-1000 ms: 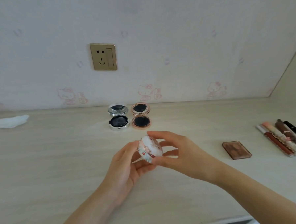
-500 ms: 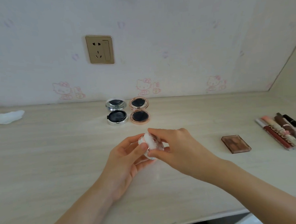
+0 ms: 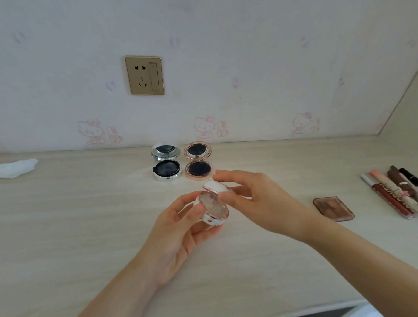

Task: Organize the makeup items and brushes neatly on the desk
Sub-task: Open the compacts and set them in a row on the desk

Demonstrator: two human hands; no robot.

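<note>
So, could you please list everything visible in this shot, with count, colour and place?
White compact: 1, white with pink trim, lid open, held above mid-desk.
Silver compact: 1, silver, open, back centre of desk.
Rose-gold compact: 1, rose-gold, open, right beside the silver one.
Palette: 1, brown, flat on desk, right.
Tubes and sticks: several, red, pink, brown, black, far right; exact count unclear.
Tissue: 1, white, far left.
Socket: 1, gold, on wall.
Desk: 1, pale wood.
Left hand: holds the compact's base.
Right hand: pinches its lid.
</note>
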